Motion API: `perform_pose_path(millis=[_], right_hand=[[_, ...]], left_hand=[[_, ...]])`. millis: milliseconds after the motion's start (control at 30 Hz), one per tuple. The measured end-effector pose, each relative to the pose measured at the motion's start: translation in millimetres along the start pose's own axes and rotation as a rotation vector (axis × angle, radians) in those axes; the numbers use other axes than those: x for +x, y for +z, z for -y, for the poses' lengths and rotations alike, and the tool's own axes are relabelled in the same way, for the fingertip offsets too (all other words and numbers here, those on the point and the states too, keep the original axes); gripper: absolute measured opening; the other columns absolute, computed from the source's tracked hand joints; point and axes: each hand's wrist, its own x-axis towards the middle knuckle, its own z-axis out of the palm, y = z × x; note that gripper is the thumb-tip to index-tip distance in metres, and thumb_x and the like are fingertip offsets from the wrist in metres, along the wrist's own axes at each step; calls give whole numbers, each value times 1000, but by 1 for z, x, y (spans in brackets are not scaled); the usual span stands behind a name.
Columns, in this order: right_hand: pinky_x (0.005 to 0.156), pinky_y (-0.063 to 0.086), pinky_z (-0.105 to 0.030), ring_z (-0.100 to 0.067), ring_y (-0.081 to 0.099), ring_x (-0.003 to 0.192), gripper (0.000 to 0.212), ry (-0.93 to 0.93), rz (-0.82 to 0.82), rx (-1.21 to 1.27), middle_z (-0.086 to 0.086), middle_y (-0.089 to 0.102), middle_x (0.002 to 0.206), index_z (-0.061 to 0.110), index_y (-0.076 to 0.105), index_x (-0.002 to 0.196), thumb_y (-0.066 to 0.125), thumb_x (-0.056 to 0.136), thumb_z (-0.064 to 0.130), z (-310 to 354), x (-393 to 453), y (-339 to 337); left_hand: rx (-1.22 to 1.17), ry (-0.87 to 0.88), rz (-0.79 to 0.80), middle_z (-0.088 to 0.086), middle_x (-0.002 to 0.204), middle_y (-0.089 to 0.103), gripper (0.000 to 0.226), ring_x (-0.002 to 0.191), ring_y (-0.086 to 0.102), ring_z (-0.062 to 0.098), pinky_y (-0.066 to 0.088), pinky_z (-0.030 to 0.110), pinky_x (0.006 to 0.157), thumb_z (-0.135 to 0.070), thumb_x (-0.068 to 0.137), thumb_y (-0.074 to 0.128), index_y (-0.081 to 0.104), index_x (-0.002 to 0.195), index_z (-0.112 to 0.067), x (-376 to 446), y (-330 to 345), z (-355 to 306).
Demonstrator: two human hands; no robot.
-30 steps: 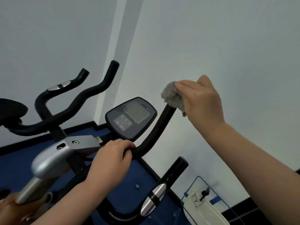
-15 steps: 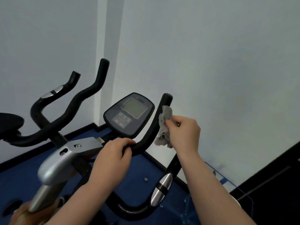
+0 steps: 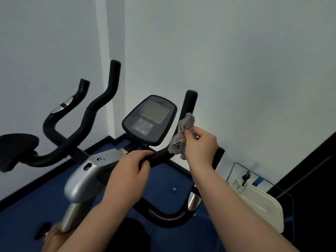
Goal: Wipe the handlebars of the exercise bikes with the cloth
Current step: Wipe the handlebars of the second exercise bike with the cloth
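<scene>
Beside the console (image 3: pixel 149 119), my right hand (image 3: pixel 201 145) pinches the crumpled grey cloth (image 3: pixel 181 136) against the upright black handlebar (image 3: pixel 189 104), below its tip. My left hand (image 3: pixel 131 171) has its grip clamped round the bar's lower bend.

Nothing can be read. The console (image 3: pixel 150 119), just beyond the left hand's fingers (image 3: pixel 145 155), bears a blank grey screen and what seem button markings, too blurred.
</scene>
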Motion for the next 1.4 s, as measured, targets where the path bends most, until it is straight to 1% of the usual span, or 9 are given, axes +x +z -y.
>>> perform_pose_path(millis=[167,267,633,800,867,967,1100,1200,1400], right_hand=[[49,35,-26,-11,40,47,33,16,-57,-43,-5,49,51,0,53,62,57,90,17,-10,-18,3],[38,25,-12,-2,34,38,45,79,-89,-10,9,37,39,14,39,49,58,89,14,-16,-33,6],[41,33,-9,2,45,42,40,232,-18,143,13,51,44,18,52,51,60,90,19,-20,-93,18],[68,57,-39,-26,69,73,24,308,313,50,-16,71,73,3,69,70,65,87,19,-15,-123,23],[72,59,-44,-23,71,79,15,242,465,41,-8,74,76,14,74,77,66,87,20,-8,-106,-3],[59,54,-18,-2,69,69,13,-115,522,-9,14,73,73,36,74,88,67,86,25,17,-73,-42],[52,33,-18,-10,50,78,11,-656,467,-527,19,51,67,26,69,88,58,91,28,34,-33,-24],[57,29,-25,-14,41,91,23,-702,490,-812,7,59,83,17,67,93,46,97,27,17,-47,3],[76,40,-22,-22,58,96,16,-749,509,-525,-7,68,99,7,70,101,62,88,10,10,-88,14]], left_hand=[[68,43,-4,-17,109,59,31,106,53,9,42,28,90,-18,91,51,63,117,-29,-9,-10,5],[45,44,-15,-17,114,60,32,110,53,7,43,30,95,-17,90,51,62,119,-28,-16,-13,9],[69,30,-32,-11,121,60,35,113,51,8,44,32,96,-18,91,49,58,124,-27,-30,-17,20],[58,-45,-73,-8,116,61,32,107,53,8,46,31,94,-18,92,47,61,120,-24,-38,-24,23],[103,-59,-81,-14,115,59,31,103,50,-1,41,20,87,-20,92,47,60,119,-28,-51,-29,29],[130,-116,-112,-31,104,50,31,94,44,-15,33,3,76,-26,93,44,55,117,-41,-71,-29,33],[102,-206,-231,-28,102,53,28,91,45,-14,34,3,75,-27,92,43,60,114,-34,-83,-22,32],[53,-275,-318,-34,90,48,24,91,41,-27,33,-4,73,-25,91,44,61,104,-35,-88,-19,33],[-31,-373,-477,-20,88,60,24,88,54,-5,42,16,66,-27,89,40,64,94,-32,-98,-6,35]])
